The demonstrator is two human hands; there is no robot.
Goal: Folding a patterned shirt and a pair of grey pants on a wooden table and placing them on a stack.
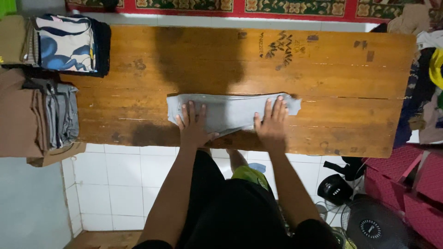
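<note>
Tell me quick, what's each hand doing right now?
Left hand: open, fingers spread, pressed flat on the folded grey cloth.
Right hand: open, flat on the same cloth's right end, holding nothing.

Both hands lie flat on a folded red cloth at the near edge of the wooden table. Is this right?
Not quite: the head view shows the cloth is light grey, not red. The left hand and right hand do lie flat on it, near the front edge of the wooden table.
</note>
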